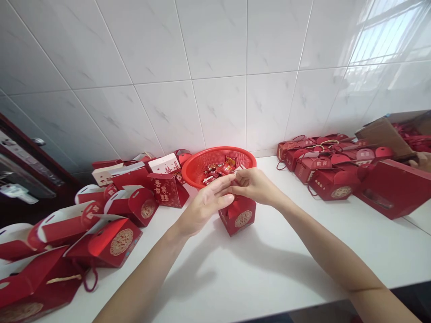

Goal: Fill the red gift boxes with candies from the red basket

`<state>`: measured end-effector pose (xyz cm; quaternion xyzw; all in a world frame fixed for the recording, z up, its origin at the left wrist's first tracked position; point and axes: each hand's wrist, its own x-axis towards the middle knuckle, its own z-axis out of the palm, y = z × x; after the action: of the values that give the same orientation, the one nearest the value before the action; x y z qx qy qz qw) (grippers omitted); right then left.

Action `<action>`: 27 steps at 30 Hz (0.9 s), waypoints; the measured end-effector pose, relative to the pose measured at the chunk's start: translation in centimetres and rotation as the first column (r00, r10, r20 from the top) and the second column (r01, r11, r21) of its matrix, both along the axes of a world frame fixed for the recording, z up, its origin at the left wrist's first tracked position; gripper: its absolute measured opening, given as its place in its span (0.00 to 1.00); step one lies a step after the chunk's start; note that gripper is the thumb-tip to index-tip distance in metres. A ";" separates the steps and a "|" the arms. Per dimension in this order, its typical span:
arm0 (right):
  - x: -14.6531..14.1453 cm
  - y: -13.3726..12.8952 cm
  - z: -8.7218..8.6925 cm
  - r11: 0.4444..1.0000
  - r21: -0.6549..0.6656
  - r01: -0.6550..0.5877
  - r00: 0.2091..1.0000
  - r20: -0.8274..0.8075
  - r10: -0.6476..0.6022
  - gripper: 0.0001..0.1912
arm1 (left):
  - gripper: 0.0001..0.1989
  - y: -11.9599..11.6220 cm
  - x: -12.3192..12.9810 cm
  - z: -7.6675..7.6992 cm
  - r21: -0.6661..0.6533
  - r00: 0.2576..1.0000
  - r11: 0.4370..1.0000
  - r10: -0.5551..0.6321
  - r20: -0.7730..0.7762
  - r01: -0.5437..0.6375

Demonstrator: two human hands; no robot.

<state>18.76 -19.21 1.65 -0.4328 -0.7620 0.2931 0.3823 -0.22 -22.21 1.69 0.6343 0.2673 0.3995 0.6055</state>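
Note:
A small red gift box [243,218] with a round gold emblem stands upright on the white table in front of me. My left hand [208,202] comes at its top from the left, thumb and fingers closing on the upper flaps. From the right, my right hand [258,185] has its bent fingers pinched at the same top. The two hands meet there and hide most of the closure. Just behind them sits a red plastic basket [193,166] holding wrapped sweets [227,167].
Open red boxes [123,242] crowd the left side, and a white-topped box [164,165] stands behind them. Closed red boxes [332,179] are grouped at the right. Another person's hand [422,161] is by a cardboard carton [384,134]. A tiled wall [218,107] rises behind.

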 end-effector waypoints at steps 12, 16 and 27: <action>-0.1 -0.4 0.1 0.999 0.032 0.013 0.998 -0.061 -0.012 0.10 | 0.27 1.0 1.5 -2.8 0.431 0.781 0.863 0.454 -0.430 -0.264; 0.2 -0.3 -0.1 1.000 0.009 -0.003 0.999 -0.047 0.003 0.09 | 0.16 1.7 1.5 -3.6 0.477 0.691 0.859 0.458 -0.559 -0.183; 3.2 -0.2 0.4 0.993 -0.116 -0.016 1.000 -0.015 0.014 0.07 | 0.30 2.5 1.5 -5.1 0.325 0.792 0.937 0.294 -0.535 -0.128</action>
<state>21.98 -19.41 2.10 -0.4465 -0.7443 0.3427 0.3595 1.31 -19.68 -3.37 0.7678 0.4499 0.2874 0.3541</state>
